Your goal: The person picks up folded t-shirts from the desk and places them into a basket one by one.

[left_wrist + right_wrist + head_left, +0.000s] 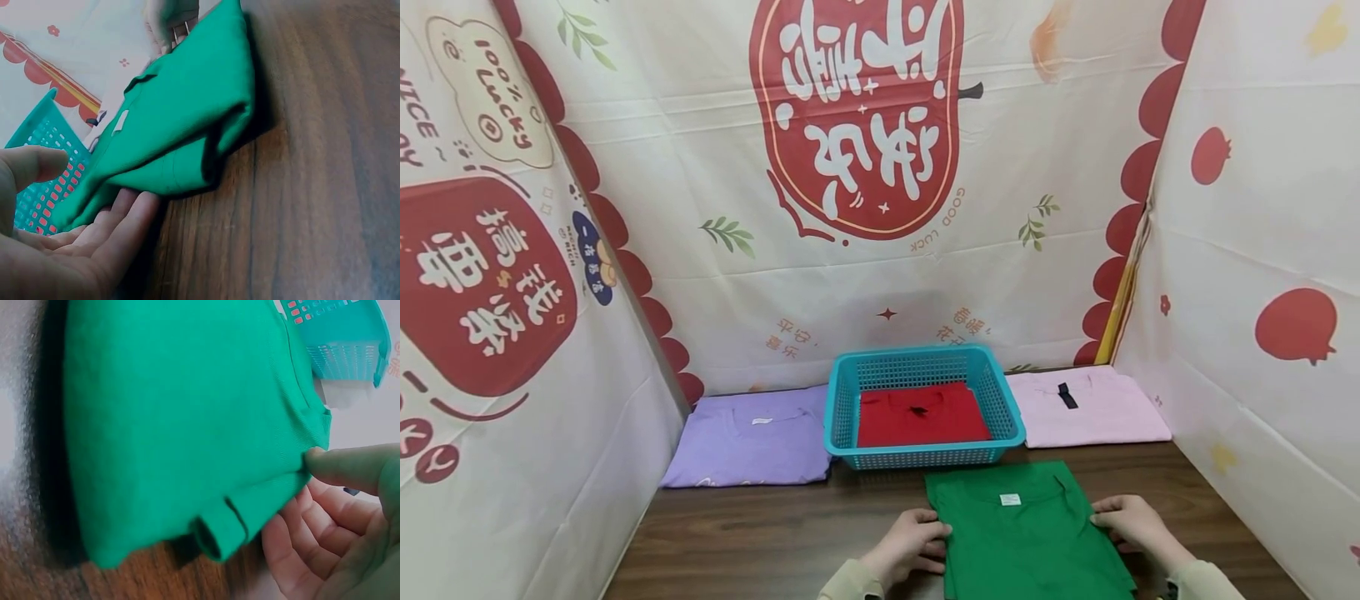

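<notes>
A folded green T-shirt [1026, 529] with a white neck label lies at the front right of the wooden table. At its left edge is my left hand [912, 546]; in the left wrist view its fingers [119, 225] reach under the fabric, while the thumb stands up off the cloth. On the opposite edge my right hand [1135, 527] pinches the shirt, thumb on top and fingers curled below, as the right wrist view shows. The shirt's layered side, with a folded sleeve end, shows beside that hand.
Behind the shirt stands a teal plastic basket [925, 457] holding a folded red shirt [925, 421]. A folded purple shirt [752, 446] lies left of the basket, a folded pink shirt [1101, 412] right of it. Printed cloth walls [700, 317] enclose the table on three sides.
</notes>
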Tool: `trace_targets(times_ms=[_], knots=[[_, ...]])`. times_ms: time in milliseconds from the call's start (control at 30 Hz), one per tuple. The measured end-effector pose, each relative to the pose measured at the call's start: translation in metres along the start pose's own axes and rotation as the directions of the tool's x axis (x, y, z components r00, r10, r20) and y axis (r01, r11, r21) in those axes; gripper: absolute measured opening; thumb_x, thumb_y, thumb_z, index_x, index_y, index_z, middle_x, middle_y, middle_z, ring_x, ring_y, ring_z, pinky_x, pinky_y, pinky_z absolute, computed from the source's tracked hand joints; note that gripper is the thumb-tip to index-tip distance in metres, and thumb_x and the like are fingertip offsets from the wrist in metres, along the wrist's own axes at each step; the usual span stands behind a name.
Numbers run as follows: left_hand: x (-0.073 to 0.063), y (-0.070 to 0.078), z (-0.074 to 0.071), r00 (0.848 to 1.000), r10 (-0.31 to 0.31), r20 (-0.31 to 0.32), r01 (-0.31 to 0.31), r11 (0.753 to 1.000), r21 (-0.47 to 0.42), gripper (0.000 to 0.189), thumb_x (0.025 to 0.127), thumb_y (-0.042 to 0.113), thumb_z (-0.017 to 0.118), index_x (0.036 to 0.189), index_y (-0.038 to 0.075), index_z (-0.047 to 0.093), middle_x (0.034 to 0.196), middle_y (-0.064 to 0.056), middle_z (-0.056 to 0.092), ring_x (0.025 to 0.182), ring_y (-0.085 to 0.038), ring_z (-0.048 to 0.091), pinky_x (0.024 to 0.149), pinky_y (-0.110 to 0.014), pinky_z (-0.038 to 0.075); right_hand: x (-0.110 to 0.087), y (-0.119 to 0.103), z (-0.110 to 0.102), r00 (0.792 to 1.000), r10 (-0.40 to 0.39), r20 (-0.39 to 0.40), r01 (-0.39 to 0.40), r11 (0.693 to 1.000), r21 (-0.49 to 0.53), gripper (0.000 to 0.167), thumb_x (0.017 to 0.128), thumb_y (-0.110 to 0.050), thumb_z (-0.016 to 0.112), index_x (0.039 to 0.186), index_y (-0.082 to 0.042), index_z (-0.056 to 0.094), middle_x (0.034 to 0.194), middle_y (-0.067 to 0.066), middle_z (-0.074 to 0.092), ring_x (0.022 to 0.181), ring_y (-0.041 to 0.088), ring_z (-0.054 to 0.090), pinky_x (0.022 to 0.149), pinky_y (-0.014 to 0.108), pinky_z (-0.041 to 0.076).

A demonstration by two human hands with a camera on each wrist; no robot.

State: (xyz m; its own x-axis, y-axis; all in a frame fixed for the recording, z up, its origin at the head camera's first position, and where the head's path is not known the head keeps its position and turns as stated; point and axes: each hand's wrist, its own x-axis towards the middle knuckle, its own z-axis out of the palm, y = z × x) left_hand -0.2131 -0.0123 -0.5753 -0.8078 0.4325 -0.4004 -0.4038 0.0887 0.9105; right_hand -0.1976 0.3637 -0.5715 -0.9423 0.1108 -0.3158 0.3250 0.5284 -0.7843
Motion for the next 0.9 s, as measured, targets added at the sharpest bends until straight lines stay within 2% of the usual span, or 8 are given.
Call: trace_targets(times_ms=[133, 233, 367, 667, 900], knots=[[0.002, -0.001, 0.008, 1.000, 0.006, -0.028, -0.005, 1.000, 0.022, 0.064, 0.088, 0.015, 0.068, 0.136, -0.015, 0.039, 0.096, -0.012, 0.065, 0.075, -0.026, 0.069, 0.060, -0.039, 0.057, 0.000, 0.002, 0.001, 1.000, 0.003, -0.015, -0.003, 1.000, 0.003, 0.036, 0.086, -0.016, 0.068, 0.108, 0.012, 0.065, 0.086, 0.007, 0.065, 0.071, 0.022, 0.059, 0.063, 0.041, 0.053], [0.003, -0.001, 0.014, 0.998, 0.019, -0.059, -0.016, 0.998, 0.057, 0.064, 0.086, 0.011, 0.070, 0.137, -0.011, 0.038, 0.094, -0.013, 0.057, 0.068, -0.023, 0.066, 0.054, -0.037, 0.055, 0.001, 0.002, 0.001, 1.000, 0.007, -0.027, -0.007, 1.000, 0.006, 0.036, 0.085, -0.016, 0.069, 0.108, 0.012, 0.065, 0.086, 0.006, 0.065, 0.071, 0.021, 0.059, 0.062, 0.041, 0.053], [0.004, -0.003, 0.017, 0.996, 0.038, -0.082, -0.031, 0.995, 0.090, 0.061, 0.084, 0.003, 0.070, 0.136, -0.008, 0.041, 0.091, -0.013, 0.055, 0.063, -0.020, 0.063, 0.051, -0.035, 0.054, 0.000, 0.002, 0.002, 0.999, 0.009, -0.031, -0.008, 1.000, 0.009, 0.036, 0.086, -0.016, 0.068, 0.108, 0.012, 0.065, 0.087, 0.006, 0.065, 0.071, 0.021, 0.060, 0.062, 0.041, 0.053], [0.005, -0.010, 0.015, 0.992, 0.094, -0.086, -0.088, 0.994, 0.073, 0.059, 0.082, -0.007, 0.066, 0.136, -0.010, 0.041, 0.091, -0.012, 0.056, 0.061, -0.019, 0.061, 0.051, -0.035, 0.054, -0.001, 0.000, 0.008, 0.999, -0.016, -0.046, 0.016, 1.000, -0.004, 0.033, 0.085, -0.014, 0.068, 0.106, 0.012, 0.066, 0.086, 0.009, 0.066, 0.069, 0.021, 0.060, 0.061, 0.040, 0.054], [0.006, -0.018, 0.003, 0.988, 0.141, -0.070, -0.136, 0.988, 0.069, 0.056, 0.081, -0.008, 0.065, 0.133, -0.007, 0.046, 0.088, -0.011, 0.060, 0.058, -0.017, 0.060, 0.052, -0.036, 0.054, -0.005, -0.009, 0.017, 0.998, -0.043, -0.054, 0.040, 0.998, -0.040, 0.033, 0.085, -0.013, 0.068, 0.106, 0.013, 0.065, 0.087, 0.010, 0.067, 0.069, 0.020, 0.060, 0.060, 0.041, 0.054]])
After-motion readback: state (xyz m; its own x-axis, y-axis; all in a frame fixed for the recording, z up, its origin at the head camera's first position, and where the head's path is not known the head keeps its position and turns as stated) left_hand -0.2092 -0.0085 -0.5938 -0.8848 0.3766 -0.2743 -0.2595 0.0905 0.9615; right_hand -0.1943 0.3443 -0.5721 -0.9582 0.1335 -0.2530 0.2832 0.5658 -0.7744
